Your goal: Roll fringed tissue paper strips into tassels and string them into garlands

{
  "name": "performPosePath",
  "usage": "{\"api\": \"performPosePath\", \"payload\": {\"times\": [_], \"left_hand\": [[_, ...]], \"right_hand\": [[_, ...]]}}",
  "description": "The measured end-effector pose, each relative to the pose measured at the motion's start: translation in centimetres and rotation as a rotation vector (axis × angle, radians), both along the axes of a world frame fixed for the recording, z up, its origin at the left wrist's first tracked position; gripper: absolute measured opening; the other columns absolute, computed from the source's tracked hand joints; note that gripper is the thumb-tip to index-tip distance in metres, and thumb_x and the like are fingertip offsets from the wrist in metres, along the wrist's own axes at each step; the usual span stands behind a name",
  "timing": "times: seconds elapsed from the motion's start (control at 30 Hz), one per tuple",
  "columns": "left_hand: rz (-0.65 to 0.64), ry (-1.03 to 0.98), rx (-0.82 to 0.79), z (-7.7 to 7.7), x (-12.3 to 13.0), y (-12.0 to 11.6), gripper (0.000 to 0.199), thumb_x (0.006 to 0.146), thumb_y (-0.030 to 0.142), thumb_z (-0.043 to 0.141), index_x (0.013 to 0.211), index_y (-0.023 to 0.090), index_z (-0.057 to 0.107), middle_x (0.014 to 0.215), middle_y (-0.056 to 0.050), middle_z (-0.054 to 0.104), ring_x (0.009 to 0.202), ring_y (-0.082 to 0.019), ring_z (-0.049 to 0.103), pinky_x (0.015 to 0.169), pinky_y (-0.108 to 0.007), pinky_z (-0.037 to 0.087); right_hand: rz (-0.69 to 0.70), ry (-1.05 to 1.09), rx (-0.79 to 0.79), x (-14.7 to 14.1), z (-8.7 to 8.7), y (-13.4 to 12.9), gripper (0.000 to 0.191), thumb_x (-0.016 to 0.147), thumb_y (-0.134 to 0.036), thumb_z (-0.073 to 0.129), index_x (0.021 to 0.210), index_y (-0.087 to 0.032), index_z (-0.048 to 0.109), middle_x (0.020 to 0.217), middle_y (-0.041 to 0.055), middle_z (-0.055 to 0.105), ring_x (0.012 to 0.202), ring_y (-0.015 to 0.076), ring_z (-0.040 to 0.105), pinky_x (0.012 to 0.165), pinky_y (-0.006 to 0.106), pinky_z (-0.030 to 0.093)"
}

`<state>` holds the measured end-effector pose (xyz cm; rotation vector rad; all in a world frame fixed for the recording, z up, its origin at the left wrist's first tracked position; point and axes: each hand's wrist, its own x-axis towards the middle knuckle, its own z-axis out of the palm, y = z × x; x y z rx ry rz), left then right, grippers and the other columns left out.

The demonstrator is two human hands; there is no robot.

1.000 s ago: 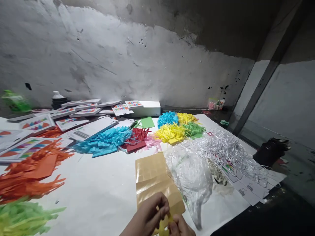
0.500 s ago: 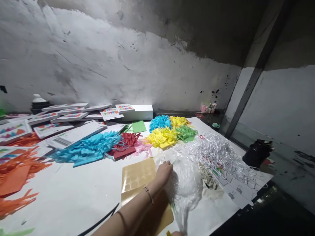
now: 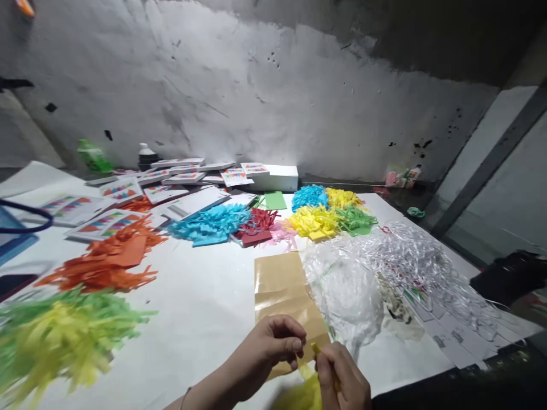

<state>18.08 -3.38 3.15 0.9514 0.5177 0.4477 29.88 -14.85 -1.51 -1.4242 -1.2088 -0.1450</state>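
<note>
Near the bottom of the head view, my right hand (image 3: 344, 378) pinches a yellow paper tassel (image 3: 301, 393), its folded top poking up between thumb and fingers. Just left of it is my left hand (image 3: 273, 344), thumb and fingertips curled together; what they hold, if anything, is too small to make out. Beneath both hands lies a brown glossy sheet (image 3: 282, 276). Clear plastic film (image 3: 350, 290) is bunched at its right.
Orange tassels (image 3: 123, 250), green and yellow tassels (image 3: 64, 341) lie left. Blue tassels (image 3: 213, 225), yellow tassels (image 3: 314, 222), white boxes (image 3: 196, 202) sit farther back. White string (image 3: 427, 267) is heaped right.
The view has swung left. My left hand has come back from the plastic film toward my right hand, which now shows with the yellow tassel.
</note>
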Motion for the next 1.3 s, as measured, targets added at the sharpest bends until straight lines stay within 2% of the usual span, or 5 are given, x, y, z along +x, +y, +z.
{"api": "performPosePath", "payload": {"times": [0.23,0.5,0.63,0.73,1.3], "left_hand": [[0.123,-0.062,0.079,0.0,-5.0,-1.0,0.034,0.065,0.034,0.091,0.076,0.012,0.068,0.062,0.001,0.060,0.056,-0.011,0.055,0.058,-0.023,0.046],[0.122,-0.011,0.626,0.1,-9.6,-1.5,0.016,0.091,0.027,0.063,0.081,0.015,0.061,0.078,-0.004,0.059,0.068,-0.014,0.055,0.062,-0.024,0.047],[0.121,0.070,0.794,0.7,-11.6,-1.5,0.008,0.089,0.014,0.057,0.083,0.017,0.060,0.078,-0.003,0.061,0.071,-0.014,0.056,0.066,-0.024,0.046],[0.100,0.106,0.821,1.2,-12.7,-1.4,0.007,0.088,0.012,0.057,0.086,0.017,0.061,0.081,-0.004,0.064,0.074,-0.015,0.059,0.068,-0.023,0.047],[0.083,0.173,0.806,0.4,-13.7,-1.8,0.008,0.090,0.014,0.057,0.089,0.017,0.064,0.082,-0.004,0.066,0.074,-0.015,0.060,0.069,-0.023,0.048]], "right_hand": [[0.163,-0.381,0.014,-3.1,1.9,1.3,0.018,0.090,-0.003,0.049,0.086,-0.020,0.055,0.068,-0.0002,0.058,0.064,0.0149,0.051,0.068,0.029,0.041],[0.315,-0.626,-0.079,-4.6,4.5,1.6,0.020,0.085,-0.002,0.048,0.079,-0.021,0.050,0.062,-0.0038,0.050,0.057,0.0123,0.047,0.070,0.029,0.039],[0.372,-0.512,-0.086,-6.4,4.3,2.0,0.020,0.088,-0.005,0.044,0.077,-0.022,0.045,0.062,-0.0044,0.048,0.059,0.0114,0.046,0.067,0.027,0.037],[0.424,-0.385,-0.137,-7.5,3.5,1.9,0.019,0.094,-0.009,0.041,0.081,-0.022,0.047,0.066,-0.0028,0.051,0.063,0.0128,0.047,0.064,0.027,0.037],[0.430,-0.365,-0.252,-8.5,2.8,1.2,0.020,0.100,-0.011,0.042,0.089,-0.022,0.054,0.073,-0.0015,0.057,0.067,0.0150,0.054,0.078,0.033,0.039]]}}
